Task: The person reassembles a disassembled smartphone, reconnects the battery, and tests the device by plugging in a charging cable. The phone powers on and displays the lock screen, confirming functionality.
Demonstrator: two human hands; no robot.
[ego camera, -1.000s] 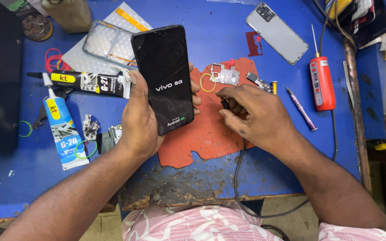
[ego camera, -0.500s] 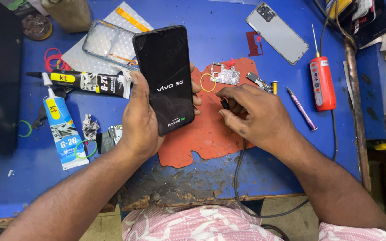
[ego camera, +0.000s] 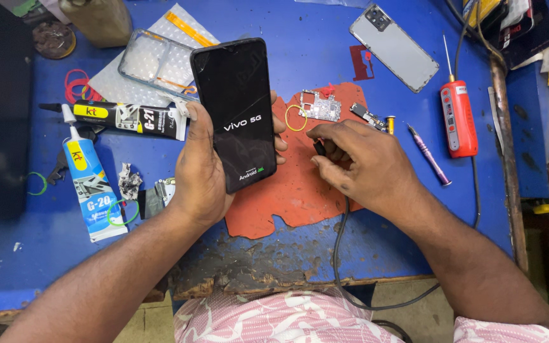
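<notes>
My left hand [ego camera: 201,174] grips a black smartphone [ego camera: 236,108] from its left side, screen up and lit with a boot logo, above an orange work mat [ego camera: 300,197]. My right hand [ego camera: 360,165] rests on the mat just right of the phone, fingers curled around the plug end of a black cable [ego camera: 338,254] that trails off the bench's front edge. A small circuit board [ego camera: 321,105] and a yellow rubber ring [ego camera: 296,118] lie on the mat beyond my right hand.
Blue bench [ego camera: 46,267] with chipped front edge. Left: a black glue tube [ego camera: 128,117], a blue-white glue tube [ego camera: 90,184], a clear phone case [ego camera: 157,63]. Right: a grey phone back cover [ego camera: 394,44], a red pen-shaped tool [ego camera: 457,114], a purple screwdriver [ego camera: 430,155].
The phone has shifted slightly to the right in my left hand. My right hand stays on the cable plug in nearly the same place.
</notes>
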